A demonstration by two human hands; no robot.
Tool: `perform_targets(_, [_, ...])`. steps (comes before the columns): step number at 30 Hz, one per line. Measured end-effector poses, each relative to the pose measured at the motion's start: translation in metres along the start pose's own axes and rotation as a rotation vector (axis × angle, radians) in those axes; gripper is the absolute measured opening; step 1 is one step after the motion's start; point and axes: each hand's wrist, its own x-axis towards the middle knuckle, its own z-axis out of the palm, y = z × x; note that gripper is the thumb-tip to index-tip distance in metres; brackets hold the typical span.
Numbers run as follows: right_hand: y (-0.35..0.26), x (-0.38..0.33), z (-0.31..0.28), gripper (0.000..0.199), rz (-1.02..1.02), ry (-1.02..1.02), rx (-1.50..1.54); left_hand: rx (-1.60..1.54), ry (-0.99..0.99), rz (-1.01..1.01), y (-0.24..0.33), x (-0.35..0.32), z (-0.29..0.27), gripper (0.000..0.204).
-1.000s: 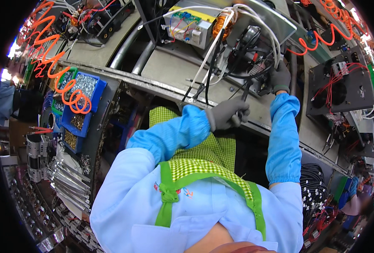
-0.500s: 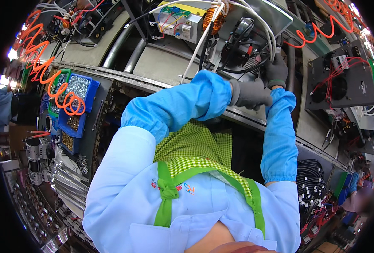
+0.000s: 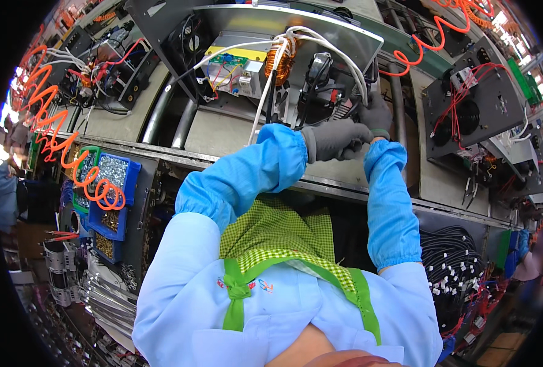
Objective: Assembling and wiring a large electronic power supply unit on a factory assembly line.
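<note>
Dark-grey-gloved L hand (image 3: 339, 139) & R hand (image 3: 375, 115) at open grey sheet-metal chassis (image 3: 356, 41)

Chassis on beige metal worktop (image 3: 213, 131), 12 o'clock, w/ copper-wound ring coil (image 3: 282, 63) inside. R hand at chassis's 4 o'clock corner, by lower end of looped white cables (image 3: 358, 76); fingers bent, can't tell if pinching anything. L hand at R hand's 8 o'clock, close to R wrist, fingers curled in; grip hidden, can't tell. Blue plastic bins (image 3: 135, 174) w/ small metal parts, 9 o'clock; black cable bundle (image 3: 449, 248), white tags, 4 o'clock.

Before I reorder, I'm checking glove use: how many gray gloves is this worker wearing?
2: one on the left hand, one on the right hand, close together near the metal unit's right end. None hidden.
</note>
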Motion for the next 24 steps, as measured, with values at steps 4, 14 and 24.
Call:
perform_targets(4, [0.004, 0.0, 0.009, 0.028, -0.02, 0.023, -0.009, 0.717, 0.092, 0.509, -0.132, 0.016, 0.008, 0.11])
perform_targets(14, [0.003, -0.003, -0.008, 0.035, 0.018, 0.057, -0.132, 0.463, 0.075, -0.038, -0.036, 0.002, 0.019, 0.062])
perform_targets(24, [-0.009, 0.002, -0.005, 0.032, -0.008, 0.117, -0.107, 0.279, -0.246, 0.001, -0.036, 0.035, -0.017, 0.098])
